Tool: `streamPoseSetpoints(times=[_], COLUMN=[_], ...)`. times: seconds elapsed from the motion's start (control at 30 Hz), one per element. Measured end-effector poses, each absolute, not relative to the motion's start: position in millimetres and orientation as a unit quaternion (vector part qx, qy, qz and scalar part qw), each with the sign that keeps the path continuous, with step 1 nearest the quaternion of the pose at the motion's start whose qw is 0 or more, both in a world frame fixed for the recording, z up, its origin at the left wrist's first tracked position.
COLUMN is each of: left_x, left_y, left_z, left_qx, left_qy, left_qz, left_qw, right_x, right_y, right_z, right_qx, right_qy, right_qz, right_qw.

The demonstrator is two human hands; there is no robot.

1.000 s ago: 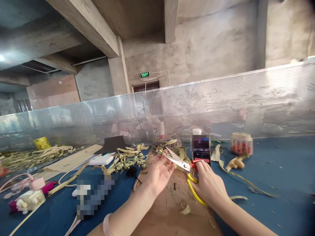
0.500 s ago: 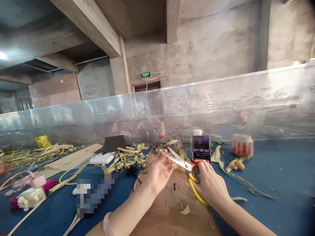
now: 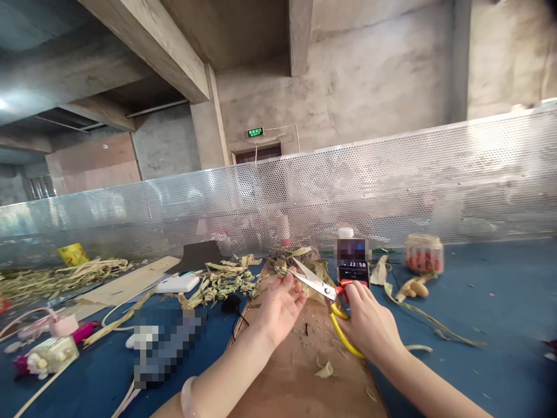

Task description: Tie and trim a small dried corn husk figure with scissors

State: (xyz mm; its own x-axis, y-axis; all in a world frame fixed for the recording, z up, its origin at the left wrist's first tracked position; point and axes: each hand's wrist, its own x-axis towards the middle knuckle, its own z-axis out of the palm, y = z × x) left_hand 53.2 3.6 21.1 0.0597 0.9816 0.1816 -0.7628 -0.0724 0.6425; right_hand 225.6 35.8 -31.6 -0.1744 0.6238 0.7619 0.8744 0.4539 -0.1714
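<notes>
My right hand (image 3: 369,319) is closed on the red and yellow handles of a pair of scissors (image 3: 319,285), whose blades are spread and point up and left. The blades reach the fingertips of my left hand (image 3: 281,307). Those fingers are pinched round a small greenish piece of dried plant (image 3: 282,271), palm turned upward. Both hands are above a brown board (image 3: 291,377) strewn with dry scraps. Behind the fingers lies a heap of dried husks (image 3: 300,253).
Left of the board are knotted dried husks (image 3: 226,281), a white power bank (image 3: 177,283), a black cord and a clear bottle (image 3: 54,355). A phone (image 3: 353,264) stands behind the scissors. On the right are a jar (image 3: 425,254) and a tan knotted piece (image 3: 413,288). A perforated metal screen (image 3: 391,186) runs behind.
The view has shifted slightly, and the scene sits a little further left. The phone's clock has advanced one second. Both hands keep nearly the same pose, scissors still spread.
</notes>
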Motion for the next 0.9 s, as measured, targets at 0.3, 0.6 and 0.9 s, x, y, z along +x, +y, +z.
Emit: streamPoseSetpoints(times=[0.3,0.6,0.9], left_x=[51.5,49.1,47.5], left_y=[7.5,9.1,9.5], left_z=[19.7,19.3,20.5], left_qx=[0.306,0.306,0.307], left_qy=[0.175,0.168,0.177], left_qz=[0.671,0.670,0.668], left_qw=[0.652,0.655,0.654], right_x=[226.7,228.1,228.2], right_y=[36.1,34.0,37.0], right_z=[-31.7,-30.3,-32.1], right_qx=[-0.499,-0.507,-0.496], right_qy=[-0.755,-0.759,-0.758], right_qz=[-0.167,-0.171,-0.189], right_qw=[0.390,0.371,0.379])
